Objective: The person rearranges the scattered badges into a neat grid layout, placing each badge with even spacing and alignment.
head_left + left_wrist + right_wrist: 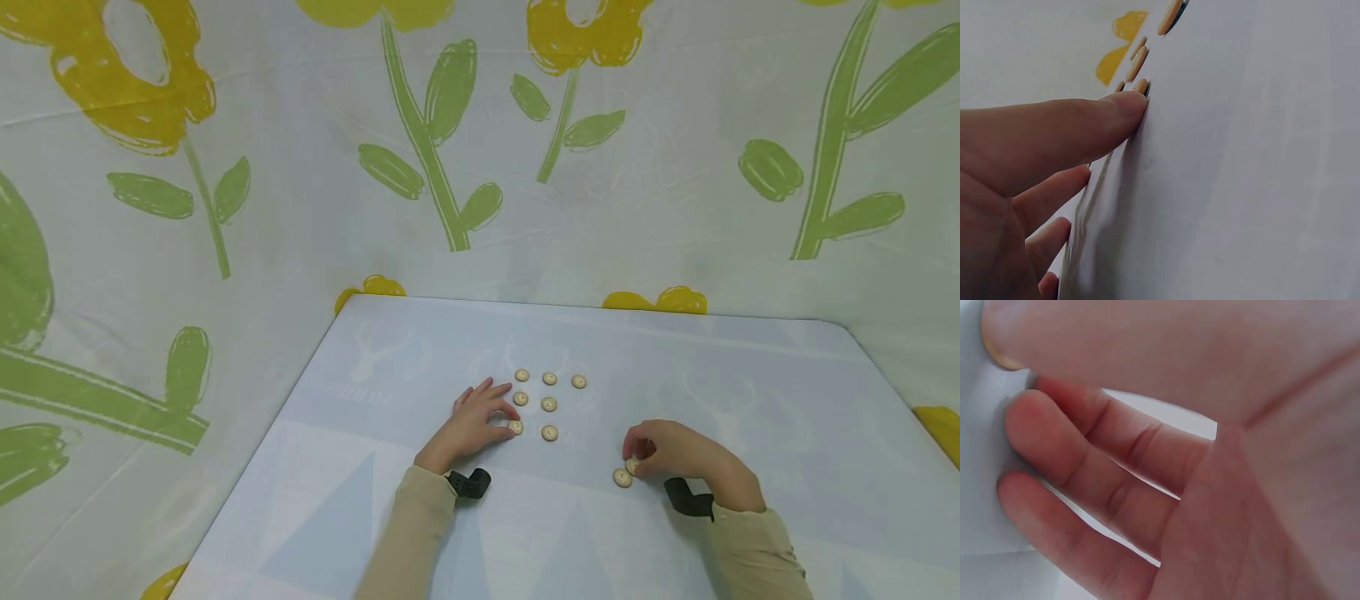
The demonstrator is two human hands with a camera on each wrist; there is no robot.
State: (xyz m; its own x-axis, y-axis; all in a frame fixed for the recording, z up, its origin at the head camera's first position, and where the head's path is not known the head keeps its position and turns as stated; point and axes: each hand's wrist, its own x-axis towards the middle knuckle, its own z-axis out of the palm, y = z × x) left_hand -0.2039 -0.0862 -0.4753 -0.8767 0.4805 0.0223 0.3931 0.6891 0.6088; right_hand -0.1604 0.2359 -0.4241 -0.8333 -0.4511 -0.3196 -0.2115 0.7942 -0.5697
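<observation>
Small round pale-wood pieces with a ring and a dark mark lie on the table. My left hand (468,429) pinches one piece (516,427) between thumb and index finger, its other fingers spread out on the tabletop. In the left wrist view the thumb (1110,115) presses at the edge of a piece (1142,85). To the right, my right hand (678,450) pinches another piece (632,466), which overlaps a loose piece (622,477). The right wrist view shows only the rim of a piece (999,357) under the thumb, with the other fingers bent beside it.
Beyond the left hand several more pieces, such as the corner one (579,382), form a stepped grid. The pale patterned table (735,358) ends at a flowered cloth (300,208) behind and to the left. Both wrists carry a black camera strap (470,483).
</observation>
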